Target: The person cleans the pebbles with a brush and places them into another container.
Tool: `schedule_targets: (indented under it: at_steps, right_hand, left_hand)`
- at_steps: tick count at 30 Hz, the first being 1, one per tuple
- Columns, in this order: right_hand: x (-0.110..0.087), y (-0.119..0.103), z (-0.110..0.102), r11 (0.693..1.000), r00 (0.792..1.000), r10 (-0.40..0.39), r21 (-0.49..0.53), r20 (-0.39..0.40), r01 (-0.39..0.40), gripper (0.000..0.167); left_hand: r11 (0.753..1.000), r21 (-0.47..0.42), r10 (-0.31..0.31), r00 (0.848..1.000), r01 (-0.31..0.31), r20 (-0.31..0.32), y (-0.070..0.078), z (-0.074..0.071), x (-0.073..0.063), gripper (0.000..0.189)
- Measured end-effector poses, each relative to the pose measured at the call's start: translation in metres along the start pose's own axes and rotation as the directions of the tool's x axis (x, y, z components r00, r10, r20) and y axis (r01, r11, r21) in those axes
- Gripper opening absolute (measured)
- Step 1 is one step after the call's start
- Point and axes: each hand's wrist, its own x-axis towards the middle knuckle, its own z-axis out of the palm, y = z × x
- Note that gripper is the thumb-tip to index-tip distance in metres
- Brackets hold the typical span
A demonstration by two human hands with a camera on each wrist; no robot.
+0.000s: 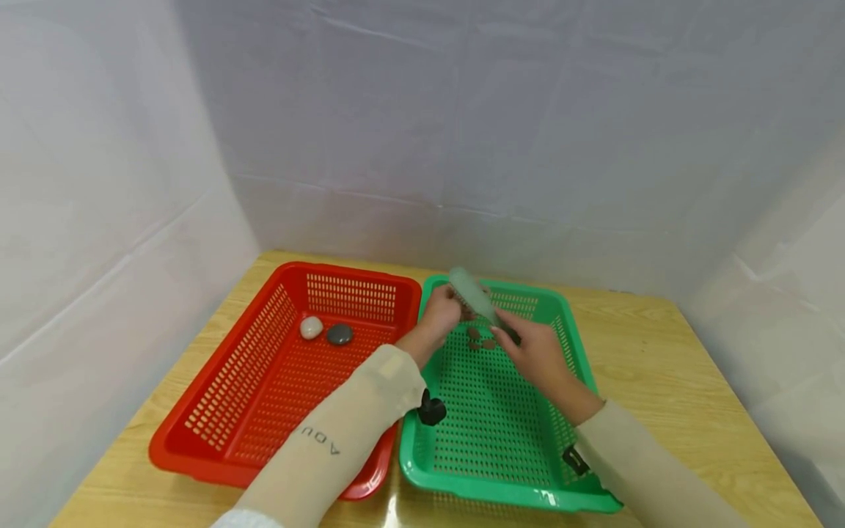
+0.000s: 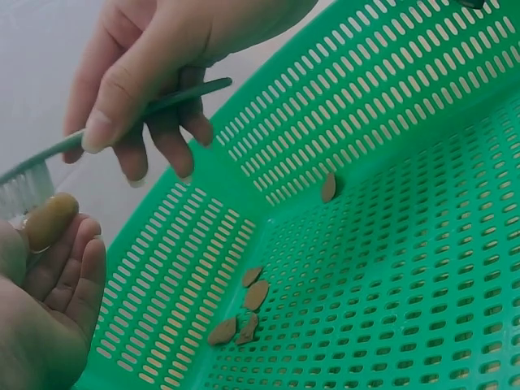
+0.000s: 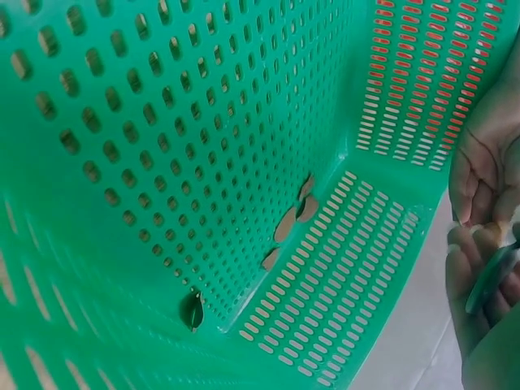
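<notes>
Above the far end of a green basket [image 1: 495,418], my right hand [image 1: 538,356] grips a green brush [image 1: 474,295] by its handle, thumb along the top. The brush's pale bristles point down at a yellowish-brown stone [image 2: 53,221], right at its surface in the left wrist view. My left hand [image 1: 439,319] holds this stone in its curled fingers, palm up. The head view hides the stone behind the brush and hand. Below both hands, several flat brown pieces [image 2: 256,295] lie on the basket floor near its far wall.
A red basket [image 1: 277,411] stands left of the green one, with a white stone [image 1: 311,327] and a dark grey stone [image 1: 339,334] in it. My left forearm crosses over it. Both baskets stand on a wooden table [image 1: 634,337], with a white sheet [image 1: 409,110] behind.
</notes>
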Motion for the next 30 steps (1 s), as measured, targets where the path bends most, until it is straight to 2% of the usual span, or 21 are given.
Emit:
schedule_targets:
  at_steps: [5,10,16,23,24,30]
  right_hand:
    - [0.0003,-0.0016,-0.0016,0.994,0.994,0.107,0.002,0.029,-0.107,0.036]
    - [0.0014,-0.0023,-0.0029,0.984,0.983,0.179,-0.035,0.037,-0.177,0.036]
    - [0.0006,-0.0002,-0.0037,0.965,0.964,0.262,0.008,0.05,-0.262,0.036]
    - [0.0003,-0.001,-0.0069,0.952,0.952,0.305,0.017,0.009,-0.305,0.033]
    - [0.0006,-0.001,-0.0073,0.95,0.95,0.312,0.016,0.004,-0.312,0.033]
    - [0.0024,-0.0005,-0.0075,0.943,0.942,0.332,0.02,-0.044,-0.331,0.033]
  left_hand:
    - [1.0,0.01,0.009,1.0,-0.009,0.025,0.0018,-0.0013,-0.001,0.032]
    - [0.999,0.033,0.016,0.999,-0.017,0.05,0.0032,-0.0029,-0.0024,0.038]
    - [0.999,0.022,0.022,0.999,-0.023,0.05,0.0017,-0.0025,-0.0006,0.039]
    - [1.0,0.006,0.028,0.999,-0.029,0.045,0.0001,-0.0019,0.0014,0.037]
    - [1.0,0.006,0.022,0.999,-0.022,0.05,0.0042,-0.0019,-0.0017,0.038]
    - [1.0,0.017,0.017,0.999,-0.018,0.05,0.0058,-0.0018,-0.0021,0.037]
